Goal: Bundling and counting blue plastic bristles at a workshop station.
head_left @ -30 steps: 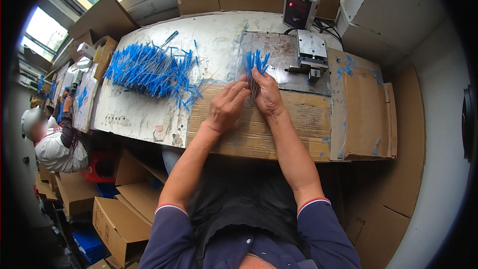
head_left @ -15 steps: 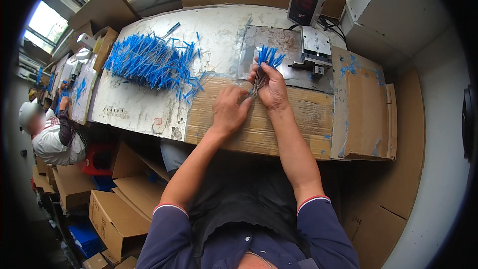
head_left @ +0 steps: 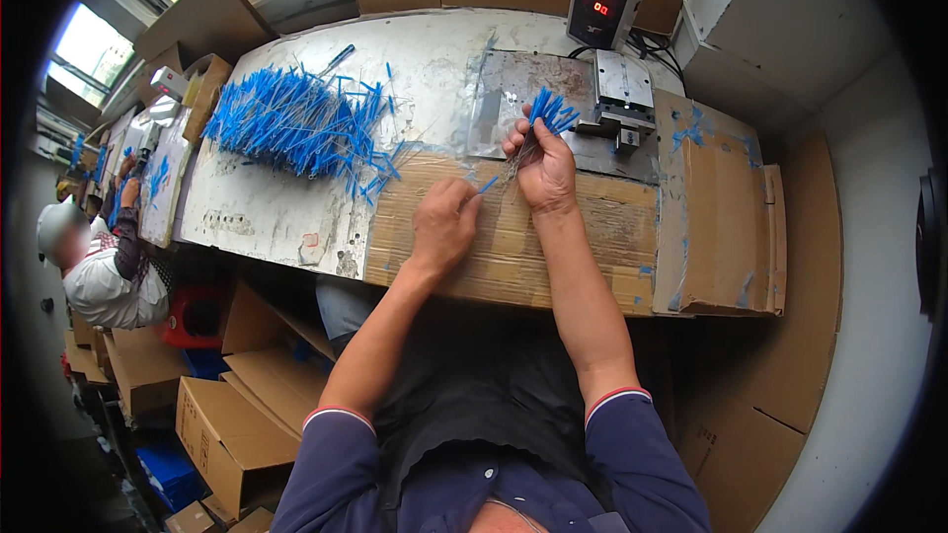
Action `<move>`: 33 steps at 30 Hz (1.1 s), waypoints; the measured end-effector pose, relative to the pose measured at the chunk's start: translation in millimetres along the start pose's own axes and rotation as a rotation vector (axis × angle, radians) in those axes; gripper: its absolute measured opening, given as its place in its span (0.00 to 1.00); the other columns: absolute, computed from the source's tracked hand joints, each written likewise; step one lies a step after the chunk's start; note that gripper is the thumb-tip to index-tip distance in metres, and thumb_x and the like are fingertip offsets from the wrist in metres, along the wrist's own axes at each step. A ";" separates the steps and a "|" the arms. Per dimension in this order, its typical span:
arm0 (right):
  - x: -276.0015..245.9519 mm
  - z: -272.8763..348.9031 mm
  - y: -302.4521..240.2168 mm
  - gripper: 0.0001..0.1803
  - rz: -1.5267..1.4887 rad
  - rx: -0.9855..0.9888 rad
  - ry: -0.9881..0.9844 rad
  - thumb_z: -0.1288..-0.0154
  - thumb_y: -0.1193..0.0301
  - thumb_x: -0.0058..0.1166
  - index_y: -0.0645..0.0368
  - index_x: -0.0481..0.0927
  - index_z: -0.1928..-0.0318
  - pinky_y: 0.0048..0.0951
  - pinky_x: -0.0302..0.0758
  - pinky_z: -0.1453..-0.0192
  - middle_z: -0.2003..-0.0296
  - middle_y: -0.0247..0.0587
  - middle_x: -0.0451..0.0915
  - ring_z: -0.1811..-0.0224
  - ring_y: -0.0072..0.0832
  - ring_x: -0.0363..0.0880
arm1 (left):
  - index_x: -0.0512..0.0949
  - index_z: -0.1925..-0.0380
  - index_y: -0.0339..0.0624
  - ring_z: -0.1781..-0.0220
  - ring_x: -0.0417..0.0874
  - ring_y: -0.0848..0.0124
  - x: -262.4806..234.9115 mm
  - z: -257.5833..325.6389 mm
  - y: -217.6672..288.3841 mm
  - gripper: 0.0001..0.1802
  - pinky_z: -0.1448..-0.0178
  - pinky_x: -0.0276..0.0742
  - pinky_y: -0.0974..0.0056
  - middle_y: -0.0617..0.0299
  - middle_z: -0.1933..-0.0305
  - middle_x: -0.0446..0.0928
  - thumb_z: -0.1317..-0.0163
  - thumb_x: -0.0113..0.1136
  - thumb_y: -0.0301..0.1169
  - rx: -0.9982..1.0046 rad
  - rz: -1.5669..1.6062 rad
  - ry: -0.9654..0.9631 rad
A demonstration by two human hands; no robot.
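Observation:
My right hand (head_left: 546, 168) is closed round a bundle of thin blue-tipped wire-like pieces (head_left: 553, 111), their blue ends fanning out above my fingers. Pale strands hang below that grip. To its left, over the cardboard mat, my left hand (head_left: 444, 225) pinches one thin blue-tipped piece (head_left: 488, 185), its blue end sticking out past the fingertips. Farther left lies a big loose heap of the same blue-tipped pieces (head_left: 286, 123) on the white table. A metal block fixture (head_left: 624, 89) stands just beyond my right hand, on a stained metal plate (head_left: 538, 69).
Behind the fixture stands a white display box (head_left: 604, 6) with red lit digits and cables. A cardboard mat (head_left: 592, 247) covers the table's near side, and a cardboard flap (head_left: 726, 227) lies right. Open cartons (head_left: 232, 434) sit below left. A co-worker (head_left: 109, 266) sits far left.
My left hand has drawn away from the bundle, down and left, with one blue-tipped piece. My right hand has shifted slightly right with the bundle. More red digits are lit on the display.

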State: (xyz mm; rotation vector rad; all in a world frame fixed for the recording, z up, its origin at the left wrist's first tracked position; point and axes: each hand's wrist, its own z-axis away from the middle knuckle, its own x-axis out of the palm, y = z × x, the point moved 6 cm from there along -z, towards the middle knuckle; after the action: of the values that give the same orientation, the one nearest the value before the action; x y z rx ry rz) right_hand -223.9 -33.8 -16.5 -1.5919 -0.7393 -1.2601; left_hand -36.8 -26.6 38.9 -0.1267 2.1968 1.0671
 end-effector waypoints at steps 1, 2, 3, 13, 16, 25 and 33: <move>-1.1 -0.2 -3.4 0.13 0.001 -0.007 0.001 0.21 0.68 0.53 0.61 0.78 0.43 0.37 0.79 0.55 0.63 0.36 0.81 0.63 0.29 0.80 | 0.81 0.68 0.37 0.65 0.82 0.56 -6.1 2.4 0.8 0.04 0.60 0.77 0.57 0.54 0.66 0.80 0.37 0.67 0.25 0.005 0.003 -0.004; -3.2 -0.2 -6.7 0.13 -0.006 -0.029 0.020 0.22 0.68 0.53 0.61 0.78 0.43 0.37 0.79 0.56 0.64 0.36 0.82 0.64 0.29 0.80 | 0.81 0.67 0.38 0.64 0.83 0.56 -13.7 5.9 0.4 0.04 0.59 0.78 0.56 0.54 0.65 0.80 0.37 0.67 0.24 0.018 -0.066 -0.028; -5.3 -0.1 -10.5 0.13 -0.013 -0.052 0.039 0.22 0.68 0.53 0.61 0.78 0.43 0.37 0.79 0.57 0.64 0.37 0.82 0.64 0.30 0.80 | 0.81 0.66 0.38 0.63 0.84 0.55 -20.9 8.0 -0.7 0.03 0.59 0.78 0.56 0.54 0.64 0.81 0.36 0.66 0.24 0.031 -0.135 -0.053; 47.7 22.1 9.0 0.11 0.740 -0.038 -0.056 0.24 0.73 0.51 0.64 0.80 0.47 0.34 0.83 0.51 0.61 0.40 0.85 0.62 0.30 0.85 | 0.82 0.63 0.43 0.58 0.86 0.58 -91.8 -49.2 12.2 0.05 0.58 0.82 0.58 0.60 0.60 0.83 0.38 0.68 0.26 0.366 -0.497 -0.055; 48.1 24.9 15.9 0.12 0.825 -0.012 -0.072 0.24 0.72 0.51 0.64 0.80 0.47 0.32 0.83 0.50 0.61 0.40 0.84 0.61 0.29 0.85 | 0.82 0.63 0.43 0.58 0.86 0.60 -87.2 -78.7 28.0 0.06 0.58 0.82 0.58 0.61 0.59 0.83 0.40 0.69 0.27 0.441 -0.521 -0.066; 57.4 25.9 16.5 0.11 0.871 0.098 -0.246 0.26 0.72 0.51 0.65 0.79 0.50 0.28 0.79 0.56 0.65 0.37 0.82 0.65 0.25 0.81 | 0.84 0.57 0.44 0.48 0.87 0.61 -66.8 -117.7 40.9 0.08 0.51 0.84 0.59 0.60 0.52 0.84 0.36 0.67 0.28 0.337 -0.386 -0.266; 63.3 32.6 26.2 0.10 0.854 0.231 -0.294 0.34 0.72 0.54 0.63 0.80 0.55 0.28 0.80 0.59 0.67 0.36 0.81 0.66 0.25 0.81 | 0.66 0.25 0.44 0.25 0.72 0.62 -30.7 -136.3 6.7 0.35 0.27 0.73 0.56 0.55 0.24 0.69 0.21 0.50 0.55 -0.169 0.648 -0.392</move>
State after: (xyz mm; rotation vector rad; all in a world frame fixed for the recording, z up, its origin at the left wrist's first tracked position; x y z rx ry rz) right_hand -170.2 -19.4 35.1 -1.6399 -0.2848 -0.3163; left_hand -88.9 -127.2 121.0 0.7071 1.8136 1.4716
